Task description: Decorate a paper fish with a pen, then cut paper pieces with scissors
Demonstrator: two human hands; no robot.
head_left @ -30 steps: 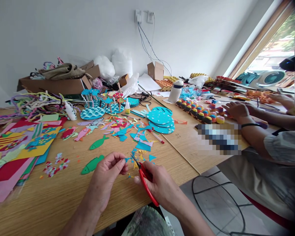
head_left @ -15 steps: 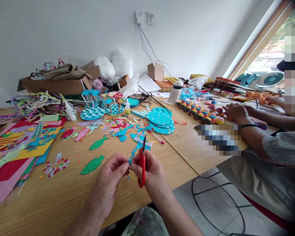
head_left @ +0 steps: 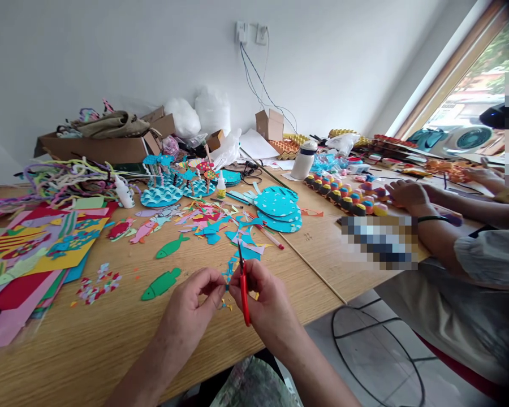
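Note:
My right hand (head_left: 261, 291) is closed around red-handled scissors (head_left: 244, 291), whose blades point up and away from me. Opposite it, my left hand (head_left: 197, 299) is pinched, thumb against forefinger. A tiny piece of blue paper (head_left: 227, 287) shows between the fingertips of both hands; its shape is mostly hidden. Just beyond my hands lie blue paper scraps (head_left: 248, 249). To the left, two green paper fish (head_left: 161, 284) rest flat on the wooden table (head_left: 110, 339), beside a ring of small coloured paper bits (head_left: 97, 287).
Stacked coloured paper sheets (head_left: 34, 294) lie at left. Glue bottles (head_left: 124, 192), spotted blue discs (head_left: 277, 203) and a white cup (head_left: 303, 161) stand farther back. A thin stick (head_left: 314, 269) crosses toward the edge. At right, another person's hands (head_left: 407, 193) touch painted egg-carton cups (head_left: 350, 195).
My hands have come slightly down, and the scissors' blades have tilted a little to the left. The view has shifted slightly.

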